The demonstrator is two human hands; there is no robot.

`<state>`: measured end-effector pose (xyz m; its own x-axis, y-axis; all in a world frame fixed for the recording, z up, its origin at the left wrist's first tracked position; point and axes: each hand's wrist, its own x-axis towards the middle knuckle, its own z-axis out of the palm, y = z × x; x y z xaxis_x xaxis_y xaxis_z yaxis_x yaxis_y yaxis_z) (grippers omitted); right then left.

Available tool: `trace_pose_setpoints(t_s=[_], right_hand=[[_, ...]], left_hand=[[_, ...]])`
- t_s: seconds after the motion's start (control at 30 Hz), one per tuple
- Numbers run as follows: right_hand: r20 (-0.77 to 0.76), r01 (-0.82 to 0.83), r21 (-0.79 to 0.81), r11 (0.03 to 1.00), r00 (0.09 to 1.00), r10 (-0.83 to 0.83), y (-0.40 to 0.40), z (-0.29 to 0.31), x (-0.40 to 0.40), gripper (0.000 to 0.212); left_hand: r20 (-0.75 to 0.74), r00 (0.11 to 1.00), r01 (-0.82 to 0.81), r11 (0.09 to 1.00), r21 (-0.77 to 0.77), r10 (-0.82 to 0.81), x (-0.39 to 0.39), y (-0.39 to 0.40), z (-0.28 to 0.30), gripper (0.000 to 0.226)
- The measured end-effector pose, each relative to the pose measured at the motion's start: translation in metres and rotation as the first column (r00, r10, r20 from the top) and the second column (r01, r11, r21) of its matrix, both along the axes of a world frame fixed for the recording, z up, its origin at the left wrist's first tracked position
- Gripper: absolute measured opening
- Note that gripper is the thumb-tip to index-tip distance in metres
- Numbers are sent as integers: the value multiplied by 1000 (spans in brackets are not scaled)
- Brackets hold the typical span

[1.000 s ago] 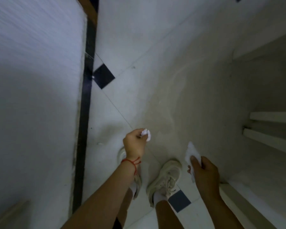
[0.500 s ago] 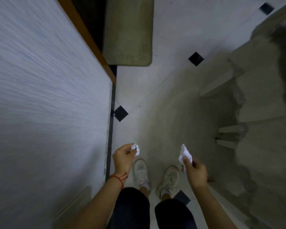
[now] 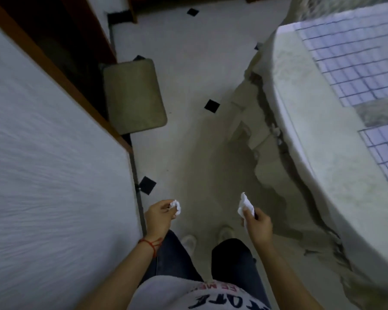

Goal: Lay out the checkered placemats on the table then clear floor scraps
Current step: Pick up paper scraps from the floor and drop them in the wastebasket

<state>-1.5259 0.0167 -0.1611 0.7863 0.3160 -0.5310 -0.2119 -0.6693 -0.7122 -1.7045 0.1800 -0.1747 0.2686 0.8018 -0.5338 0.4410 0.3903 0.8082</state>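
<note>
I stand upright over a pale tiled floor (image 3: 184,70). My left hand (image 3: 158,217) pinches a small crumpled white paper scrap (image 3: 175,206) at waist height. My right hand (image 3: 258,222) is closed on a larger white paper scrap (image 3: 244,204) that sticks up above the thumb. Two checkered placemats lie on the table (image 3: 336,166) at the right: one (image 3: 354,52) near the far end, another (image 3: 385,153) closer to me.
A white wall (image 3: 43,175) with a wooden door frame (image 3: 61,79) runs along my left. A beige floor mat (image 3: 133,97) lies ahead by the doorway. The table's lace cloth hangs down on the right. Black diamond tiles dot the floor.
I have risen from a crouch to standing, so the view has lifted and the table with placemats has come into sight. Both hands still hold their paper scraps.
</note>
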Motion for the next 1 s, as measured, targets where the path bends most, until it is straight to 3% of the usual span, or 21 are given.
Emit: trace_pose_setpoints(t_s=[0.13, 0.27, 0.4, 0.57, 0.73, 0.87, 1.0], right_hand=[[15, 217, 46, 975, 976, -218, -40, 6, -23, 36], [-19, 356, 10, 934, 934, -356, -88, 9, -57, 39], [-11, 565, 8, 825, 825, -564, -148, 12, -91, 37], [-50, 791, 21, 611, 612, -790, -228, 13, -132, 26], [-21, 901, 15, 433, 433, -901, -305, 21, -180, 18], [9, 952, -8, 307, 307, -952, -375, 21, -219, 31], [12, 979, -24, 204, 205, -979, -452, 25, -251, 37]], left_hand=[[-28, 982, 188, 982, -29, -188, -1, -5, 2, 8], [-45, 920, 389, 921, -11, -389, 14, -15, 13, 22], [-33, 826, 563, 826, -1, -563, 39, -46, 28, 17], [-13, 664, 747, 665, -5, -747, 68, -107, 36, 7], [15, 427, 904, 427, -1, -904, 85, -202, 50, 16], [25, 266, 961, 267, 68, -964, 88, -295, 58, 24], [53, 174, 982, 178, 66, -983, 88, -389, 63, 19]])
